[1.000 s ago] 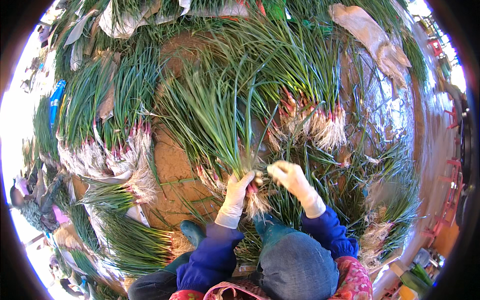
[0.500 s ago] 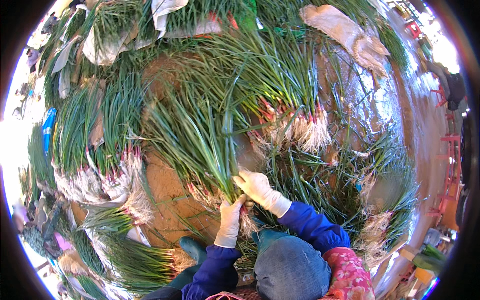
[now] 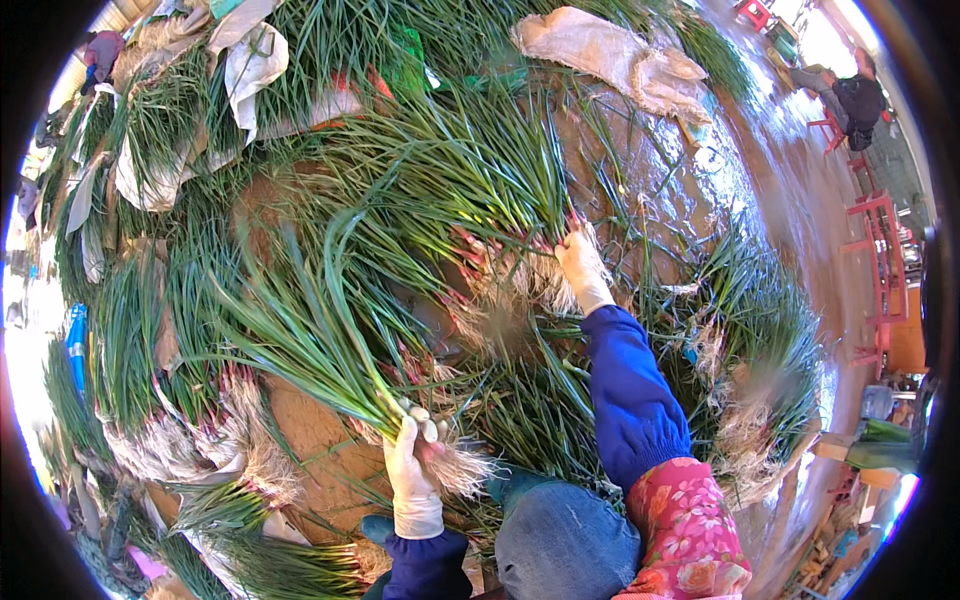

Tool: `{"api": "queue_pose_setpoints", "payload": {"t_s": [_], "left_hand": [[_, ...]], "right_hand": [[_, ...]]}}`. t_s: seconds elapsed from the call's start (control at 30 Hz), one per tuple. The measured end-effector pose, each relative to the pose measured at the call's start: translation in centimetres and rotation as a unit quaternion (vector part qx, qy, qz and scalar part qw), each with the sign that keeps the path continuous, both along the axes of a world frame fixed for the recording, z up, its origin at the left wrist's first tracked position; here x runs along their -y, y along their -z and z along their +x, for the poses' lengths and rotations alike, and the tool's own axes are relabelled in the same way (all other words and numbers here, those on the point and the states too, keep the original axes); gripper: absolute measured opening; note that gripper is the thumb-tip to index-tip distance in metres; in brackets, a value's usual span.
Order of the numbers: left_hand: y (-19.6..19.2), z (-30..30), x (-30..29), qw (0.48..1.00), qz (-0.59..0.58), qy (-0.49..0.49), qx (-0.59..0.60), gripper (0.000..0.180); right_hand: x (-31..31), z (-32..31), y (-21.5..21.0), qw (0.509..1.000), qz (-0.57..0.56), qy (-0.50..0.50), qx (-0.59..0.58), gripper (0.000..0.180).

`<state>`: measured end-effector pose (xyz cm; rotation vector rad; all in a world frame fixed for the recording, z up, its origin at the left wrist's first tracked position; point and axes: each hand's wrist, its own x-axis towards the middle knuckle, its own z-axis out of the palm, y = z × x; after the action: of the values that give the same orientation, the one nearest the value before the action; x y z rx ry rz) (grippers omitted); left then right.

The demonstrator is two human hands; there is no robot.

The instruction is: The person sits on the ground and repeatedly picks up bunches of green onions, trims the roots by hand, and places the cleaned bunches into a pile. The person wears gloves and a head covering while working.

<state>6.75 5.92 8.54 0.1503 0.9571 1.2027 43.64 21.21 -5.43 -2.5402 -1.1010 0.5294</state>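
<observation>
My left hand (image 3: 413,485), in a pale glove, is closed round a small bunch of spring onions (image 3: 335,350). Their long green leaves point to the far left and white roots hang out on the right of the fist. Farther off, my gloved right hand (image 3: 580,268) reaches to the right edge of a heap of spring onions (image 3: 450,185). Its fingers are closed at the reddish stem bases, just above the white roots; how many stalks they hold is hidden.
Tied-looking rows of spring onions (image 3: 195,320) lie at the left, more at the lower left (image 3: 290,565). Loose leaves (image 3: 520,420) cover the ground before my knee (image 3: 565,545). A pale sack (image 3: 610,60) lies at the back; red stools (image 3: 880,240) and a seated person are far right.
My right hand has left the bunch and reached forward and right to the heap. My left hand has moved left and slightly nearer with its bunch. The view has shifted.
</observation>
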Motion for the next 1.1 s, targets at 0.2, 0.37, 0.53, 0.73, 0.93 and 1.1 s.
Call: {"api": "queue_pose_setpoints", "payload": {"t_s": [0.2,0.37,0.53,0.73,0.93,1.1], "left_hand": [[2.2,2.8,-3.7,0.985,-0.068,0.147,-0.052,0.016],[5.5,5.7,-3.6,0.975,-0.079,0.199,-0.066,0.017],[6.8,4.0,-2.0,0.977,-0.076,0.198,0.041,0.020],[8.5,4.9,-0.3,0.990,-0.078,0.078,-0.090,0.013],[7.8,3.2,0.8,0.973,-0.176,0.126,0.080,0.022],[7.2,4.0,-0.7,0.984,-0.068,0.155,0.055,0.020]], "right_hand": [[8.6,-8.3,-5.8,0.929,0.317,-0.165,-0.095,0.017],[13.5,-14.1,-11.1,0.887,0.163,-0.385,-0.197,0.012],[12.7,-15.8,-9.3,0.873,0.031,-0.101,-0.476,0.022],[9.7,-16.3,-7.0,0.845,0.138,-0.080,-0.511,0.014],[2.7,-1.8,-2.1,0.963,0.208,0.011,0.171,0.029],[5.4,-1.9,-2.2,0.979,0.129,-0.108,0.111,0.019]]}}
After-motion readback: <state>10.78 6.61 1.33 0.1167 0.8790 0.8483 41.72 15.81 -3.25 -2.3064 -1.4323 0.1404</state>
